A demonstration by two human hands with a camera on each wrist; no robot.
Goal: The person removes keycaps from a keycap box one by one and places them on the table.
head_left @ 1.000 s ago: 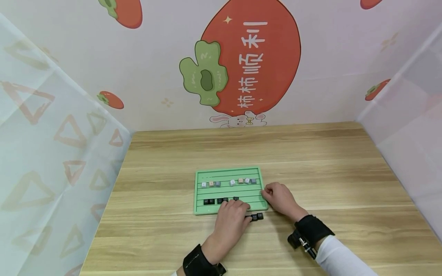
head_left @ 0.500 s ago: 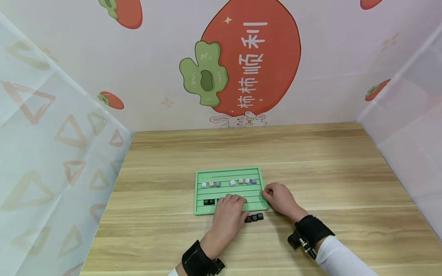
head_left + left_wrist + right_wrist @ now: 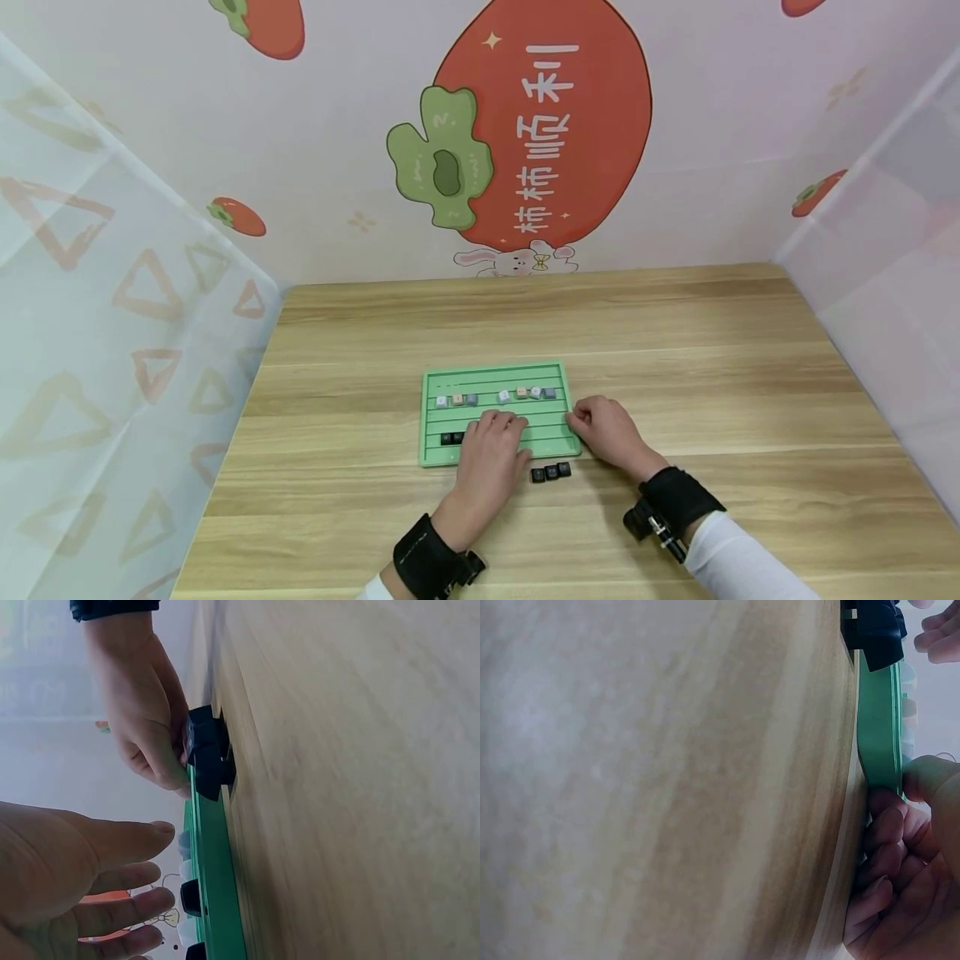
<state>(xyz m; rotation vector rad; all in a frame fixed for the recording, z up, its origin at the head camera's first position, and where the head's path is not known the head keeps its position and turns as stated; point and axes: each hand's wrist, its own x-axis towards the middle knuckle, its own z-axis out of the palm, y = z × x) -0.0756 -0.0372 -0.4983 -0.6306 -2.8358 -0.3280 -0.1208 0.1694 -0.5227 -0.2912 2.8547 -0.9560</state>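
My left hand point(image 3: 489, 458) is held over the front part of a green ridged tray point(image 3: 540, 423). In the left wrist view its fingers point(image 3: 124, 911) are extended and apart, with nothing between them. Two black keycaps point(image 3: 452, 438) show in the front row just left of this hand, which hides the rest of that row. My right hand point(image 3: 609, 432) grips the tray's right edge; in the right wrist view the thumb lies at the rim and the other fingers point(image 3: 885, 859) curl beside it. Three black keycaps point(image 3: 551, 472) lie on the table before the tray.
Across an upper row of the tray stand white, beige and grey keycaps point(image 3: 521, 392) in two groups. The wooden table point(image 3: 360, 367) meets a printed back wall point(image 3: 330, 150) and side panels. Each wrist wears a black strap point(image 3: 678, 500) with a camera.
My left hand has moved left and slightly farther back over the tray, uncovering the three black keycaps on the table. The right hand stays at the tray's edge.
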